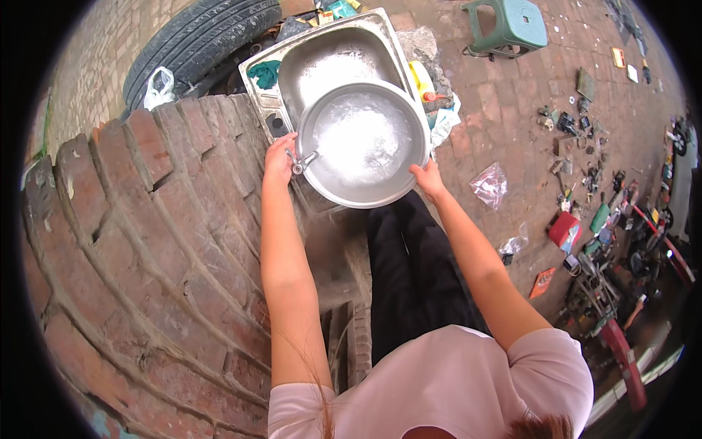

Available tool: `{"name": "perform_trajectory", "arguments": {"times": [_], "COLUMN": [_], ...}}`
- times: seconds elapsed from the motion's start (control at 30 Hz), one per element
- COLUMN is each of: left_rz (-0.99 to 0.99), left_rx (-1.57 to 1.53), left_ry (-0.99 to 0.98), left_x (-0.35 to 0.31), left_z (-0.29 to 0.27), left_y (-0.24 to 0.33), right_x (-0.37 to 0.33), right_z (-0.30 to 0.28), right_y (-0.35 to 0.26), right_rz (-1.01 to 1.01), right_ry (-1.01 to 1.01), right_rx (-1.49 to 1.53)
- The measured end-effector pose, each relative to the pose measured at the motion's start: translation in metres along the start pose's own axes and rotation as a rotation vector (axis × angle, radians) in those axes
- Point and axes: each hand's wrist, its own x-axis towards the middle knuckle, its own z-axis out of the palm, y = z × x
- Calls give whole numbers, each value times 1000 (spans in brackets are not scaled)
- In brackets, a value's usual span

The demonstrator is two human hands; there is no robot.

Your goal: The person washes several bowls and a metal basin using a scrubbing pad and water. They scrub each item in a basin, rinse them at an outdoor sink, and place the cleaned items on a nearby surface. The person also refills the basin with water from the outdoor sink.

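A round silvery metal basin [349, 193] with clear, glinting water in it is held over the near part of a stainless steel sink [333, 55]. At the basin's right rim, my right hand [430, 180] is closed, its thumb lying over the edge. On the opposite side my left hand [278, 159] grips the left rim, with some fingers hidden under the basin. A metal tap [306, 162] stands just beside my left hand, its spout over the basin's edge. The sink's left ledge carries a dark green cloth [265, 74].
A brick wall [157, 241] rises on the left. Behind it lies a big black tyre [197, 47] with a white plastic bag [159, 88]. Right of the sink is a yellow bottle [420, 79]. Farther right are a green stool [515, 25] and scattered parts [570, 146] on brick paving.
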Motion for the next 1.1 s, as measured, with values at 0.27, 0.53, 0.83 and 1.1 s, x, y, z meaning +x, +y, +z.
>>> {"name": "perform_trajectory", "arguments": {"times": [0.27, 0.53, 0.83, 1.1], "left_rz": [-16, -57, -79, 42], "left_rx": [76, 97, 85, 285], "left_ry": [16, 40, 57, 132], "left_x": [9, 10, 7, -2], "left_z": [-9, -10, -1, 21], "left_y": [-5, -3, 0, 0], "right_x": [-4, -4, -3, -3], "right_z": [5, 8, 2, 2], "right_y": [-13, -2, 2, 4], "right_rz": [20, 22, 19, 16], "right_ry": [-16, 35, 10, 27], "right_rx": [24, 13, 70, 51]}}
